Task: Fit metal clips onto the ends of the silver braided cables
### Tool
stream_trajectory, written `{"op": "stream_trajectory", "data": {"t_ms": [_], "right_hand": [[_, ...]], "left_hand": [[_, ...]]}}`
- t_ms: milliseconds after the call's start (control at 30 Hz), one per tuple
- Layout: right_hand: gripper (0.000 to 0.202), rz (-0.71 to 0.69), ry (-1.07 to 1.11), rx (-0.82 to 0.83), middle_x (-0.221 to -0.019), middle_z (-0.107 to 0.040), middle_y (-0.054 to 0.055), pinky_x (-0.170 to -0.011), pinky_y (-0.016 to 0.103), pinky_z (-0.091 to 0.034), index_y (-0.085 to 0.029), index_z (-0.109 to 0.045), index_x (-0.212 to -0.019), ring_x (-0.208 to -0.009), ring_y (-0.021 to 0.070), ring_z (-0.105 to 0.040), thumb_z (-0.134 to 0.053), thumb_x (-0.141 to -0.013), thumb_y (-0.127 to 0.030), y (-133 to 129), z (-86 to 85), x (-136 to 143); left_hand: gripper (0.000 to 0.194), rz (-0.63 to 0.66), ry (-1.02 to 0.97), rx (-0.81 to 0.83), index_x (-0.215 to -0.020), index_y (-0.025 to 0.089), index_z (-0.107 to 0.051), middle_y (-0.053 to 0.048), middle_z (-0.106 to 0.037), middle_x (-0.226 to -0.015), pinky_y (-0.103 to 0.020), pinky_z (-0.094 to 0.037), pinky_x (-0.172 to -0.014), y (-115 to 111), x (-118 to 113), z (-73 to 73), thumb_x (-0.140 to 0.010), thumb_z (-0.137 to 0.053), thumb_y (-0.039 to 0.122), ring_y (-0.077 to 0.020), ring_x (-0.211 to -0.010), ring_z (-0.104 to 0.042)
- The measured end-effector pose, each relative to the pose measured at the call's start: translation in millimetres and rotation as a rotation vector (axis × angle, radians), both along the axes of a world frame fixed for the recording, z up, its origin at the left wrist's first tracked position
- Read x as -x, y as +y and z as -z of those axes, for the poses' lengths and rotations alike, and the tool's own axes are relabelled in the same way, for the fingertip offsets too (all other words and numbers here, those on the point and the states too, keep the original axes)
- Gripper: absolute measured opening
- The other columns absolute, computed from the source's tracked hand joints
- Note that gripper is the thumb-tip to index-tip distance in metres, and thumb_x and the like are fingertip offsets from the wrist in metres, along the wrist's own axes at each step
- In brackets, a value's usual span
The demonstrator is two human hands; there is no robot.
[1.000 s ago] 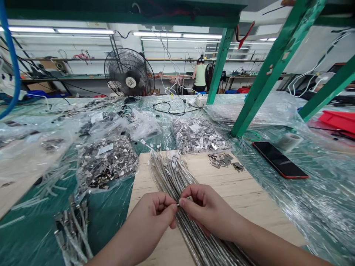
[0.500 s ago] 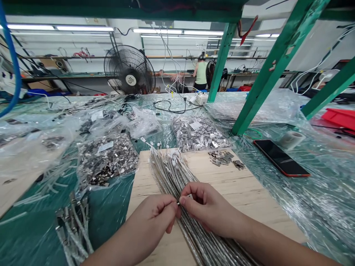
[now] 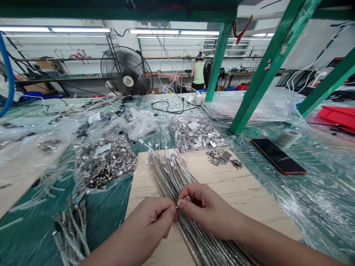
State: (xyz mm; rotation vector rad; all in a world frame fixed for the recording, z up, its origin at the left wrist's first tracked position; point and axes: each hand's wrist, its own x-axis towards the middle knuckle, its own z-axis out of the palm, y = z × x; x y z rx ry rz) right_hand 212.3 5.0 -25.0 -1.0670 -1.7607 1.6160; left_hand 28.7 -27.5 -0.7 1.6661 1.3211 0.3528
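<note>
A long bundle of silvery braided cables (image 3: pixel 166 173) lies across a light wooden board (image 3: pixel 144 184). Over the bundle, my left hand (image 3: pixel 155 221) and my right hand (image 3: pixel 202 208) meet with pinched fingertips. A tiny shiny metal piece shows between them, mostly hidden by the fingers; which hand grips it is hard to make out. Small flat metal parts (image 3: pixel 220 157) lie loose at the board's far right. Beyond the board is a clear bag of metal parts (image 3: pixel 196 133), and another bag of metal pieces (image 3: pixel 105 160) sits to the left.
Short cables with metal ends (image 3: pixel 70 229) lie at the lower left. On the right are a black phone (image 3: pixel 277 155), a tape roll (image 3: pixel 288 137) and a red tray (image 3: pixel 337 116). Green posts (image 3: pixel 249 92) rise from the table. Behind stand a fan (image 3: pixel 126 72) and a person (image 3: pixel 198 74).
The whole view has shifted slightly. Both hands keep their pinch over the cables, and the right fingertips have closed in a little on the left ones.
</note>
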Motion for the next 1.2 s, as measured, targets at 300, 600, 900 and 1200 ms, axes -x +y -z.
{"op": "stream_trajectory", "data": {"t_ms": [300,600,900,1200], "right_hand": [[0.020,-0.012,0.073,0.148,-0.052,-0.046,-0.007,-0.033,0.018,-0.025,-0.018,-0.053,-0.084,-0.034,0.0067,-0.037,-0.050,-0.091,-0.037,0,1.0,1],[0.017,-0.016,0.128,-0.164,-0.073,-0.059,0.001,-0.056,0.022,-0.044,-0.019,-0.059,-0.104,-0.062,0.0116,-0.054,-0.052,-0.094,-0.030,-3,9.1,-5],[0.030,0.070,0.205,0.158,-0.062,-0.056,-0.002,-0.032,0.015,-0.033,-0.017,-0.054,-0.079,-0.039,0.0060,-0.044,-0.054,-0.091,-0.044,7,9.1,-3],[0.037,0.033,0.275,0.309,-0.055,-0.056,0.000,-0.031,0.014,-0.031,-0.013,-0.058,-0.068,-0.037,0.0058,-0.043,-0.057,-0.087,-0.045,12,7.5,-3]], "left_hand": [[0.034,-0.082,-0.070,0.014,-0.061,0.019,-0.040,0.005,-0.039,-0.058,-0.023,-0.027,-0.054,2,-8,1.7,-0.092,-0.035,0.034,-0.0120,-0.059,-0.039],[0.032,-0.134,-0.341,0.201,-0.079,0.018,-0.056,0.004,-0.050,-0.059,-0.021,-0.029,-0.051,5,5,3.6,-0.094,-0.038,0.040,-0.0098,-0.052,-0.036],[0.018,-0.137,-0.042,-0.268,-0.092,0.024,-0.059,0.000,-0.064,-0.083,-0.024,-0.040,-0.068,2,-2,18.2,-0.094,-0.046,0.035,-0.0158,-0.076,-0.058],[0.028,-0.094,-0.148,-0.183,-0.085,0.022,-0.064,0.002,-0.062,-0.073,-0.023,-0.042,-0.068,5,-6,15.9,-0.096,-0.040,0.034,-0.0153,-0.071,-0.056]]}}
